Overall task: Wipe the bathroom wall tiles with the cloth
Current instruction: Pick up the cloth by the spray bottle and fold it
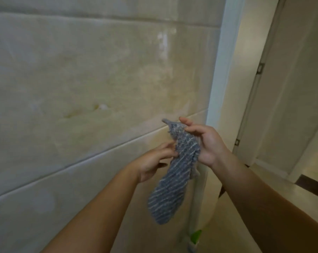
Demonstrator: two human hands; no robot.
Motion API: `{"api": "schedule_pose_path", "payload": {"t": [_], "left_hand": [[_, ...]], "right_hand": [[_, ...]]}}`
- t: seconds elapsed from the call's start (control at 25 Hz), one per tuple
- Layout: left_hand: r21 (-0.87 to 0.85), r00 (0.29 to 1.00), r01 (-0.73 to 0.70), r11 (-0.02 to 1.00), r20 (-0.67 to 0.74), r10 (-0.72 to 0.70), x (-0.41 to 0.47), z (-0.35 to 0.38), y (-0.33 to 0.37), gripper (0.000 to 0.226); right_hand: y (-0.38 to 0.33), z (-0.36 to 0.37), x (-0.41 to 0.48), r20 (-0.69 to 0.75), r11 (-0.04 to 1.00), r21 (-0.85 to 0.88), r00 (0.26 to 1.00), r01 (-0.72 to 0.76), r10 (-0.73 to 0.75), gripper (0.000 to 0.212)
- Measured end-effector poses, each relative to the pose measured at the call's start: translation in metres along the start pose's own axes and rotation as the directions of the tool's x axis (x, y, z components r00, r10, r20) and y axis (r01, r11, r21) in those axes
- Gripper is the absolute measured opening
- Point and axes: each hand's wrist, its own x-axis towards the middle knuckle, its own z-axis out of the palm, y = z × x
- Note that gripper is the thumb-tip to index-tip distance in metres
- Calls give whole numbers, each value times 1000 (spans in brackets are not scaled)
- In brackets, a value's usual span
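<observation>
A grey cloth with thin white stripes [170, 185] hangs bunched lengthwise in front of the beige wall tiles [92, 73]. My right hand [207, 143] grips its upper part, fingers curled round the top end. My left hand [154, 161] pinches the cloth's left edge about halfway down. The lower end of the cloth dangles free. Both hands and the cloth are held a little off the wall, near its right end. The tiles are large, glossy, with pale grout lines and a yellowish stain near the middle.
A white door frame [222, 70] ends the tiled wall on the right. Beyond it stands an open cream door [291, 88] with hinges. Below the cloth a white rounded object and something green [195, 236] sit by the wall's foot.
</observation>
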Motion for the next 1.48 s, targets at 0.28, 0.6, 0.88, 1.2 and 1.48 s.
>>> {"api": "schedule_pose_path", "payload": {"t": [0.28,0.6,0.88,1.2,1.48], "left_hand": [[-14,1000,-22,1000,-13,22,-46,-12,74,19],[-410,965,-245,878,-185,183,-85,-17,145,30],[-203,929,-314,928,-267,256,-123,-61,152,64],[476,773,-35,879,-544,326,-170,-84,207,21],[291,650,-155,944,-690,319,-189,-84,241,15]], "right_hand": [[-69,53,-31,177,985,-82,975,150,-134,36],[14,13,-47,511,934,18,806,-357,299,102],[1,41,-38,404,984,164,915,-75,2,78],[-75,67,-34,202,875,-482,966,-46,162,43],[-120,81,-31,55,949,-304,996,79,-65,21]]}}
